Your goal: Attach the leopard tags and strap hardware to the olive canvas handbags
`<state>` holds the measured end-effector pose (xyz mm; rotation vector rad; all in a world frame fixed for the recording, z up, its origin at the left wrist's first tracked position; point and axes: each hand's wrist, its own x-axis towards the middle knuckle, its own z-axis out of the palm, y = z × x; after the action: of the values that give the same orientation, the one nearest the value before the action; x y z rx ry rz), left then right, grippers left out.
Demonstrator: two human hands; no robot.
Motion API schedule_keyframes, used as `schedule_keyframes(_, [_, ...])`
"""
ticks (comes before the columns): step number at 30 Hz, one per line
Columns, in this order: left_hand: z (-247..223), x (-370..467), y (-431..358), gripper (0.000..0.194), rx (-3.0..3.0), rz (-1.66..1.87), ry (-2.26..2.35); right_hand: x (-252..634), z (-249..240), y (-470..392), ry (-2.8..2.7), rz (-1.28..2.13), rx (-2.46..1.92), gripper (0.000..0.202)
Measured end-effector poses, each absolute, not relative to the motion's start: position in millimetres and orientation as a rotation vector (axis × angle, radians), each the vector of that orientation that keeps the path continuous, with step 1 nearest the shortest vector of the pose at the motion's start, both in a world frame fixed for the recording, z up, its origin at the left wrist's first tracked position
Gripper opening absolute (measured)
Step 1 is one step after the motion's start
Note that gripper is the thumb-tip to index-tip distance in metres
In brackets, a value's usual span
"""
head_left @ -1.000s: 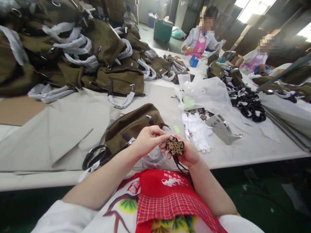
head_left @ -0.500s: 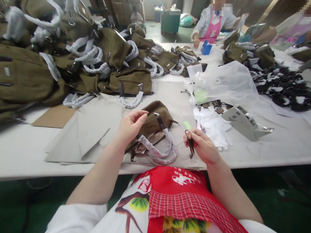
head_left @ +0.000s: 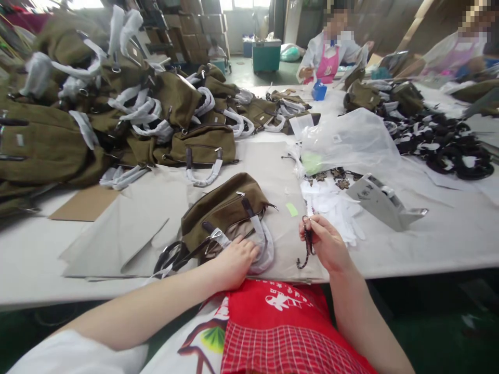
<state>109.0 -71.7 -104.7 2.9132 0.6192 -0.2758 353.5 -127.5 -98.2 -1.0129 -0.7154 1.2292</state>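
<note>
An olive-green handbag [head_left: 218,205] lies tilted on the table in front of me, its opening towards me. Its handles are wrapped in white film. My left hand [head_left: 236,259] lies over the near side of the bag, fingers bent on the wrapped handle [head_left: 268,248]; the fingertips are partly hidden. Away from the bag on the right, my right hand [head_left: 329,244] pinches a dark braided cord charm [head_left: 307,241] with a metal ring on top, its end hanging down. A black strap [head_left: 171,257] lies at the bag's left end.
Several olive bags [head_left: 42,135] are heaped at the left. On the right stand a grey tape dispenser [head_left: 384,200], white tags [head_left: 331,208], a clear plastic bag [head_left: 351,137] and coiled black straps [head_left: 448,137]. A green slip [head_left: 291,209] lies nearby. A co-worker [head_left: 329,52] sits across the table.
My left hand has come down from above the bag's zip onto its near handle. The black strap now shows at the bag's left. My right hand still holds the cord charm.
</note>
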Motion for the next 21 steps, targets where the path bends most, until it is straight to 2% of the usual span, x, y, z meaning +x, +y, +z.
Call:
schedule_keyframes(2, [-101,102,-67,0.041,2.895,-0.407,0.656,356,-99,-128,-0.707,1.223,-1.007,0.017])
schedule_keyframes(5, [-74,92,-51,0.011,2.792,-0.451,0.635,358,-95,-126,-0.694,1.192,-0.995,0.017])
schedule_keyframes(7, [-40,84,-37,0.003,2.64,-0.089,0.719,357,-90,-124,-0.695,1.179,-0.976,0.017])
schedule_keyframes(11, [41,63,-18,0.009,1.999,0.884,0.911,351,-76,-119,-0.739,1.178,-0.924,0.015])
schedule_keyframes(14, [74,51,-5,0.01,1.578,1.259,0.919,344,-67,-113,-0.784,1.196,-0.916,0.015])
schedule_keyframes(17, [58,44,26,0.01,1.359,1.237,0.976,336,-60,-106,-0.827,1.209,-0.906,0.016])
schedule_keyframes(21, [-4,34,74,0.011,1.452,0.917,1.441,327,-56,-94,-0.844,1.211,-0.92,0.016])
